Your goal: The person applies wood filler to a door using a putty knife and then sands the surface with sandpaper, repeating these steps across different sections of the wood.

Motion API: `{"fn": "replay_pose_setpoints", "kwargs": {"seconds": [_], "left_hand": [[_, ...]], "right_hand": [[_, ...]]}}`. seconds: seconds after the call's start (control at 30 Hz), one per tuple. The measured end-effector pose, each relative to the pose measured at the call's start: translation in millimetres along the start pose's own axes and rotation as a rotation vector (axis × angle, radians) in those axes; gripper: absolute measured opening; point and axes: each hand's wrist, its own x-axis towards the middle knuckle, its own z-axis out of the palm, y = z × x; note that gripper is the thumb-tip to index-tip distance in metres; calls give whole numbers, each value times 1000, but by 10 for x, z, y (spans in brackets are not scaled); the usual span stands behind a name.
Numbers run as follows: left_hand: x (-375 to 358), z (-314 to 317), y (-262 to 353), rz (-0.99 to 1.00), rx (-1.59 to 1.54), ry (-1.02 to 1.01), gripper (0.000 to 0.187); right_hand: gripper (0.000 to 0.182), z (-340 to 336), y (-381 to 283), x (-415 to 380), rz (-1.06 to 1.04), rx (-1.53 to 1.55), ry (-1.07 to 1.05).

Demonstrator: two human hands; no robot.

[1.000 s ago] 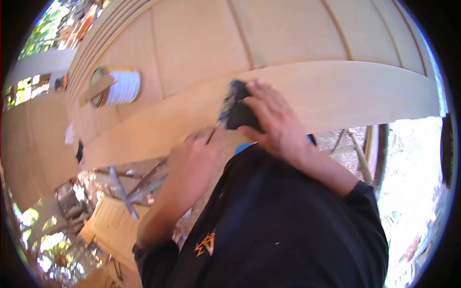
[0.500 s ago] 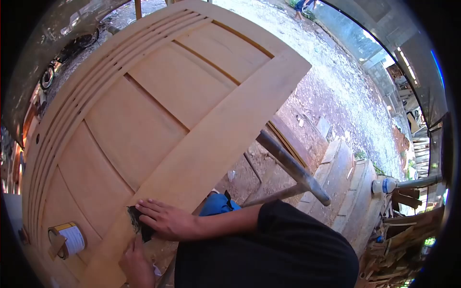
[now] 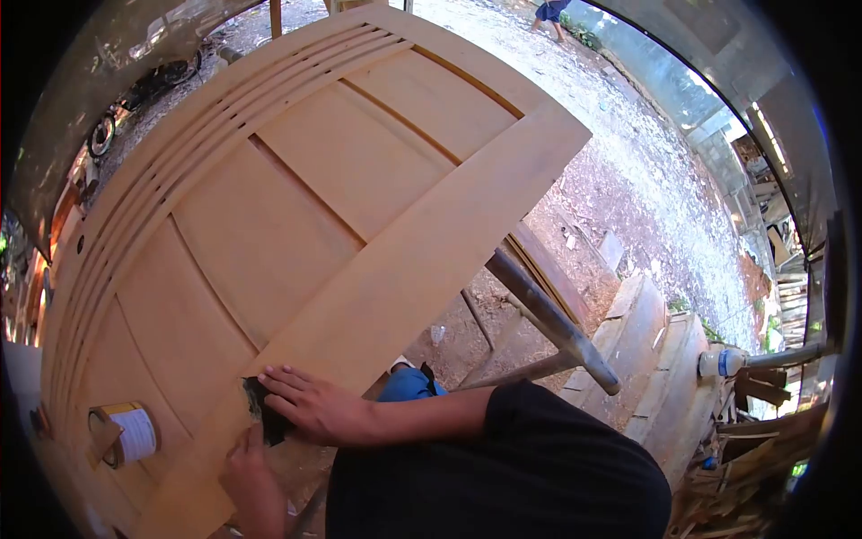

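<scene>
Right hand (image 3: pixel 316 410) holding black pad (image 3: pixel 271 427) | left hand (image 3: pixel 254 488) grip unclear | can (image 3: pixel 135 435) on door (image 3: pixel 435 238)

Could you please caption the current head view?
Right hand on black pad, left hand beside it, over a wooden panel.

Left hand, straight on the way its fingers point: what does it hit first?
Most likely the dark pad under the right hand. The left hand has its fingertips close by the pad; whether they already touch is unclear.
</scene>
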Motion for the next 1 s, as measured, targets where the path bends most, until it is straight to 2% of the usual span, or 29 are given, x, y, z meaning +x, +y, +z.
{"fn": "replay_pose_setpoints", "kwargs": {"seconds": [0.1,0.13,0.17,0.2,0.23,0.3,0.33,0.53,0.67,0.77,0.87,0.93,1.0], "left_hand": [[-149,-49,-121,-24,99,-196,58],[-164,31,-98,-91,121,-192,62],[-111,65,-13,6,30,10,58],[-6,40,-14,37,50,23,51],[13,122,-99,80,60,124,47],[17,-7,-58,-19,-27,41,48],[-148,8,-110,-47,-14,31,47],[-490,165,-176,67,33,148,50],[-578,326,-120,76,70,117,51],[-579,286,-111,28,15,81,51],[-594,193,-61,-33,-30,-7,52],[-629,170,-50,-26,-20,-31,51],[-664,230,-65,-1,-29,-14,51]], "right_hand": [[58,77,120,-52,-118,-38,119],[55,104,157,-35,-155,0,134],[56,48,112,-4,-122,63,134],[55,31,82,-3,-100,30,141],[56,-41,48,22,-100,59,128],[52,-112,30,48,-107,125,127],[50,-97,27,29,-79,-16,73],[42,-165,3,-39,-268,-105,-74],[38,-142,59,-78,-365,-63,-176],[36,-92,73,-67,-410,-100,-152],[30,-121,133,-66,-538,-93,-173],[24,-48,144,-132,-552,-56,-89],[27,-22,139,-149,-606,-118,-118]]}}
